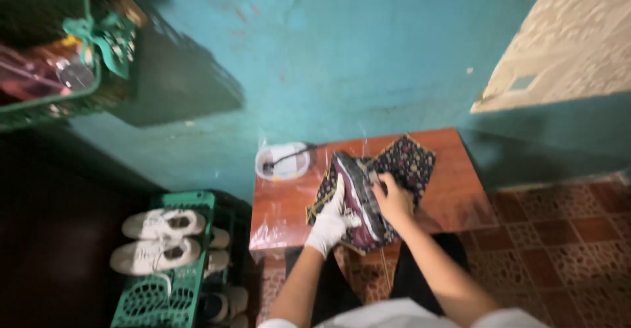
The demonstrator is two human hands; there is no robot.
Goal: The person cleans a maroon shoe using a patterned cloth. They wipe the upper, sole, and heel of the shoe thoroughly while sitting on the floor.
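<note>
A: Starting at the far left, a green basket [46,98] hangs on the teal wall [342,58], stuffed with blurry odds and ends I can't make out. Below it, on the near left, a pair of white sneakers [158,239] sits on a green crate [164,295].

B: And moving right, the little reddish-brown table [453,196]. What's on it?

A: At its far left corner, a small white tub [282,160] with something dark sticking out, maybe a brush handle, hard to tell. Then the main event: a dark sneaker [358,196] with a pale sole, lying on a dark patterned cloth [411,160] in the middle of the table.

B: Grip report?

A: The left hand [332,223], in a white glove, is wrapped around the near left side of the shoe, fingers curled snugly against it. The right hand [393,200], bare, is closed over the shoe's upper from the right. Both hands have the shoe; neither holds anything else.

B: So what stage would you call this?

A: My read: the shoe is being steadied and turned over for cleaning or inspection, early in the handling. A next move would call for one hand to keep bracing the shoe while the other lets go and reaches left to the tub.

B: And keeping it over the cloth, I'd guess.
</note>
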